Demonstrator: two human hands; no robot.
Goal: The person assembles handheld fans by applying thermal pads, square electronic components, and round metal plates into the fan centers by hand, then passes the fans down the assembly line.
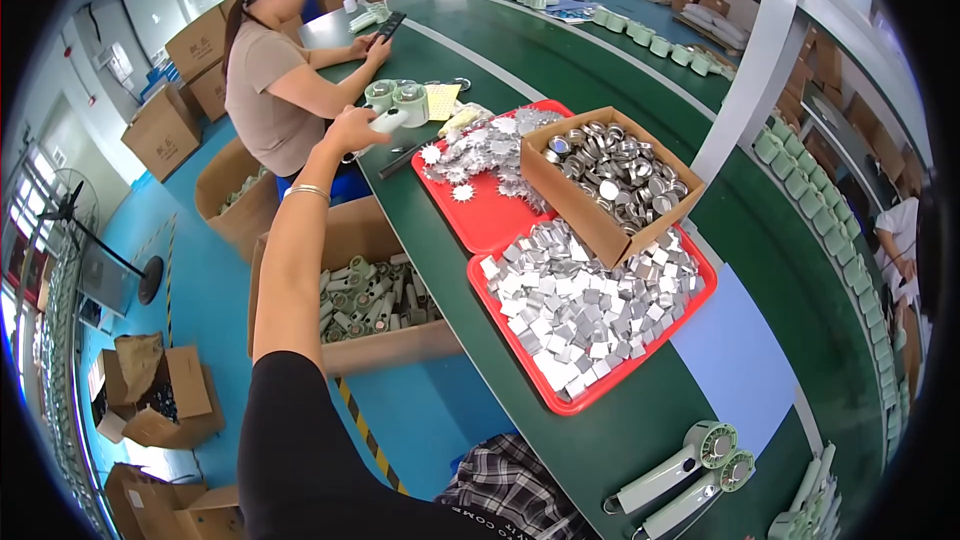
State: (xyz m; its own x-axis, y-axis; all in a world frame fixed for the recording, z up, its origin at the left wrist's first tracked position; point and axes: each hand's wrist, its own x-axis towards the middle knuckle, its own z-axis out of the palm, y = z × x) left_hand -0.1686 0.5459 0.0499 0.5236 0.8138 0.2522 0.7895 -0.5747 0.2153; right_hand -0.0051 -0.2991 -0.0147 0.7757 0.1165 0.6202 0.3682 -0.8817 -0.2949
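Note:
My left arm reaches far forward over the left edge of the green table, and my left hand (pixel 354 130) is closed around the pale handle of a handheld fan (pixel 392 120). Two round light-green fan heads (pixel 410 100) sit just beyond my fingers; which one joins that handle I cannot tell. A dark tool-like bar (pixel 398 160) lies close by. Nearer to me, a red tray (pixel 466 225) carries silver gear-shaped pieces (pixel 480 155), and another red tray (pixel 560 406) is heaped with small silver square blocks (pixel 590 300). My right hand is out of the picture.
A cardboard box (pixel 570 202) of round metal parts rests across the trays. Two fans (pixel 665 475) lie at the near right by a blue sheet (pixel 740 360). Below the table edge stands a carton (pixel 385 348) of fans. A seated co-worker (pixel 270 90) holds a phone; a metal post (pixel 755 60) rises right.

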